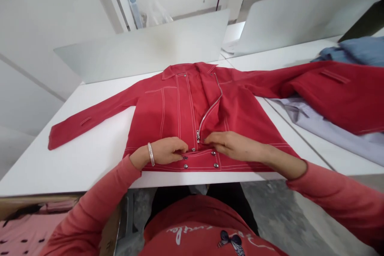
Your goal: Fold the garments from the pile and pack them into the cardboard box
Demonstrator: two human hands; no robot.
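Observation:
A red jacket [150, 116] with white stitching lies front up on the white table, its sleeves spread to both sides. Its metal zipper [207, 118] is undone from the collar down to the slider near the hem. Several silver snap buttons [216, 165] dot the waistband. My left hand [169, 150], with a bracelet at the wrist, pinches the waistband edge beside the upper left snap. Just right of the zipper's lower end, my right hand [231, 145] has its fingers closed on the jacket's front edge. The fingertips of both hands are partly hidden.
Frosted dividers [150, 44] stand along the back of the white table [102, 168]. Lavender cloth [303, 116] lies under the right sleeve, and blue denim [360, 50] is piled behind it. A cardboard box with pink garments [27, 228] sits below at left.

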